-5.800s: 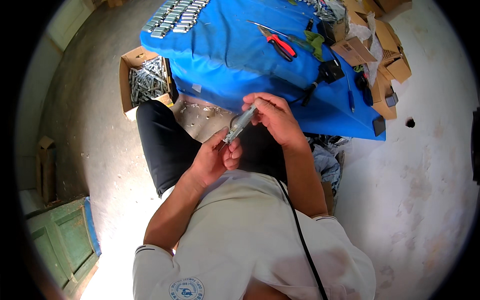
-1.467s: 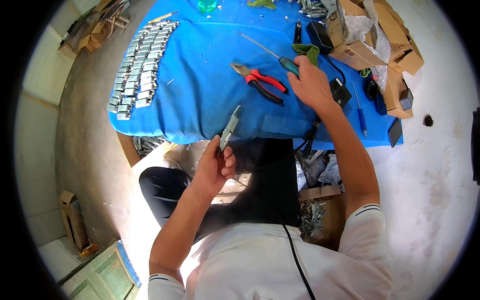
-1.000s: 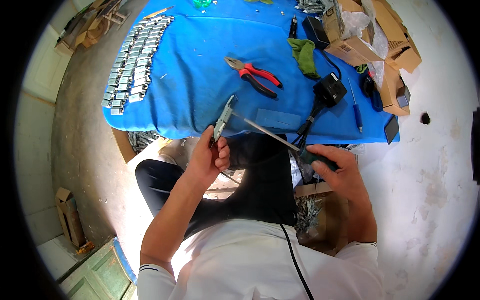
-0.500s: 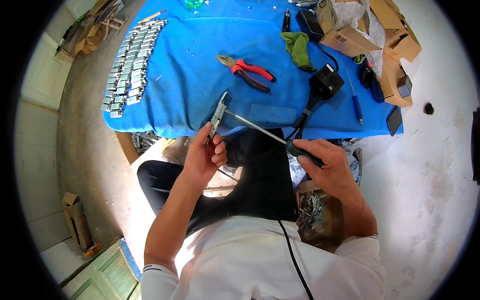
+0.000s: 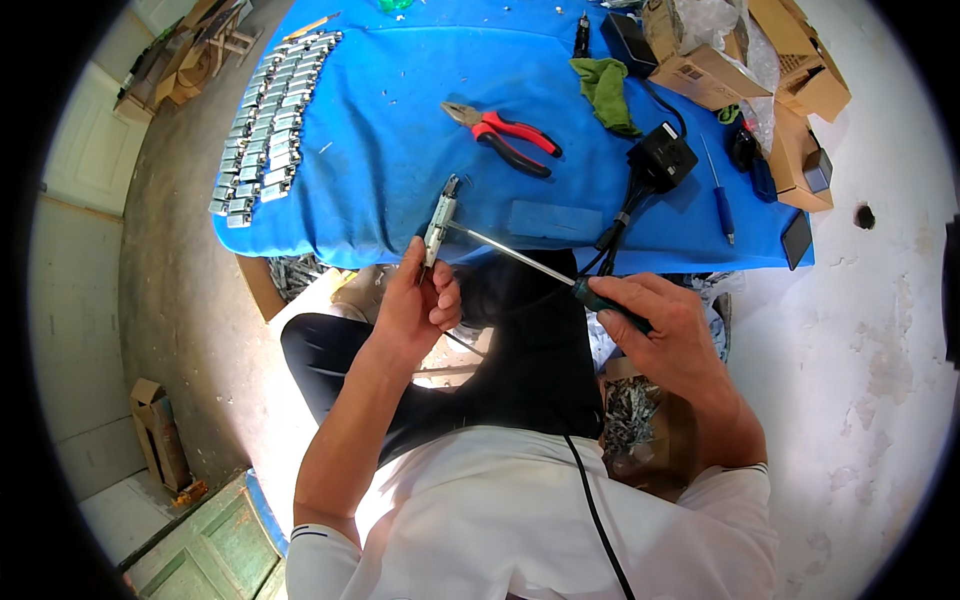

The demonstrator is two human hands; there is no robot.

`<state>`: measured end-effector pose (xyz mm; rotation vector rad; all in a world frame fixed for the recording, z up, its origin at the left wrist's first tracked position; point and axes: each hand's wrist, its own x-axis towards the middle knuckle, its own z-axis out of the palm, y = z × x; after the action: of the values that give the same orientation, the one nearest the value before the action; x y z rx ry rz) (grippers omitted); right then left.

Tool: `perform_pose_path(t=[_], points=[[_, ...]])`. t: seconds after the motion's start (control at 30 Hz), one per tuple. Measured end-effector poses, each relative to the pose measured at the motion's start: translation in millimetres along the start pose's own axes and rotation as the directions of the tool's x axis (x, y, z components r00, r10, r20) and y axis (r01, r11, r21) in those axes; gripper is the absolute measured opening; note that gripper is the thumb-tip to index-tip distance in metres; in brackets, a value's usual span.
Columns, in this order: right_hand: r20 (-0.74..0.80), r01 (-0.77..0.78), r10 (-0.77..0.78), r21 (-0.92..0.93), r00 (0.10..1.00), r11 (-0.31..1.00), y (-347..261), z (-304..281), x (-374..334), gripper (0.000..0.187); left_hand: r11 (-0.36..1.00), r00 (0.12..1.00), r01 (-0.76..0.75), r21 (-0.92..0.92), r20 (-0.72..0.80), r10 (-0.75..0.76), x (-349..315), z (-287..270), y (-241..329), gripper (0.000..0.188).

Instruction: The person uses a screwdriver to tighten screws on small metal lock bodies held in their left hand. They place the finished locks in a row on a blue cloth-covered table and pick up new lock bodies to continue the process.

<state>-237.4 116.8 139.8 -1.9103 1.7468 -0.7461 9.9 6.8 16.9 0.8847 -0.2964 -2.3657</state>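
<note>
My left hand point(image 5: 418, 310) is closed around the lower end of a slim metal hinge-like part point(image 5: 440, 222), holding it tilted upward above the near edge of the blue-covered table. In my right hand point(image 5: 660, 325) is a screwdriver point(image 5: 520, 256) with a dark green handle and a long steel shaft. Its tip meets the side of the metal part, or lies very close to it. Beyond them on the cloth lie pliers point(image 5: 510, 138) with red and black handles.
Rows of similar metal parts point(image 5: 262, 130) cover the table's left side. To the right are a black power adapter point(image 5: 662, 155) with cables, a green cloth point(image 5: 605, 95), a blue-handled screwdriver point(image 5: 722, 205) and cardboard boxes point(image 5: 700, 75). A box of metal pieces point(image 5: 632, 410) sits below.
The whole view has shifted slightly. My left hand has turned the metal part a little more upright; the screwdriver remains at its side.
</note>
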Motion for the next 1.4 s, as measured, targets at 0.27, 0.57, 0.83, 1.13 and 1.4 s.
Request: perform_pose_path(t=[0.27, 0.57, 0.83, 1.13, 1.4], points=[[-0.016, 0.048, -0.05, -0.069, 0.999, 0.996, -14, -7, 5, 0.027, 1.0, 1.0, 0.019, -0.017, 0.017, -0.019, 3, -4, 0, 0.052], [-0.004, 0.038, -0.038, -0.086, 0.999, 0.996, -20, -10, 9, 0.026, 1.0, 0.998, 0.015, -0.016, -0.06, -0.016, 5, -5, -1, 0.052], [-0.003, 0.037, -0.038, -0.095, 0.999, 0.995, -18, -8, 9, 0.026, 0.999, 0.998, -0.021, -0.028, -0.066, 0.02, 7, -6, -6, 0.052], [-0.022, 0.041, -0.043, -0.082, 0.999, 0.996, -17, -7, 11, 0.027, 0.997, 0.992, -0.077, 0.014, -0.096, 0.078, 4, 0, -9, 0.052], [-0.021, 0.042, -0.043, -0.088, 0.999, 0.995, -18, -6, 13, 0.027, 0.995, 0.991, -0.09, 0.041, -0.094, 0.093, 4, 0, -11, 0.051]])
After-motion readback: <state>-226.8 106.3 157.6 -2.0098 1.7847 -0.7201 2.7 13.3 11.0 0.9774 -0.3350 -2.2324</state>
